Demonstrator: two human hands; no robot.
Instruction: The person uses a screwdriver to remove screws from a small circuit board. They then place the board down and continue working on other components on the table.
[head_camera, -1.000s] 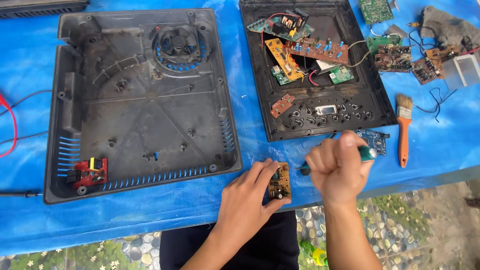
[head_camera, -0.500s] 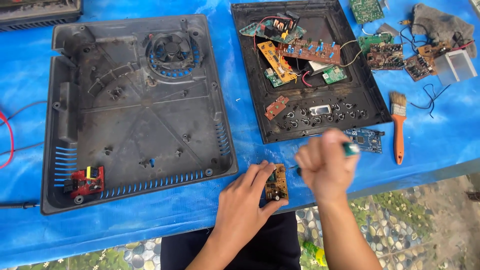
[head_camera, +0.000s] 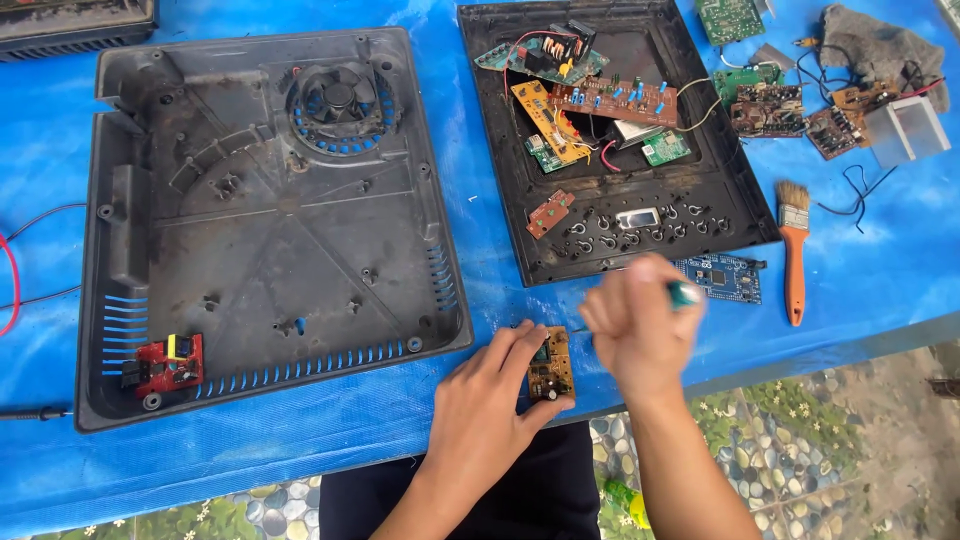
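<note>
My left hand (head_camera: 487, 397) grips a small brown circuit board (head_camera: 551, 367) and holds it against the blue sheet (head_camera: 500, 270) near the table's front edge. Just right of the board, my right hand (head_camera: 632, 326) is a blurred fist closed around a tool with a green handle (head_camera: 686, 293). The tool's tip is hidden behind the fist. A dark plastic appliance base (head_camera: 270, 215) with a fan (head_camera: 339, 103) and a small red board (head_camera: 165, 364) lies to the left of both hands.
A black top panel (head_camera: 700, 215) holding several circuit boards lies beyond my right hand. A blue board (head_camera: 722, 277), an orange-handled brush (head_camera: 794, 250), loose boards (head_camera: 790, 105) and a grey cloth (head_camera: 875, 45) sit at the right. Red wire (head_camera: 12, 285) crosses the left edge.
My right hand has shifted left and a little up with the tool and is now blurred. My left hand still holds the small board in the same spot.
</note>
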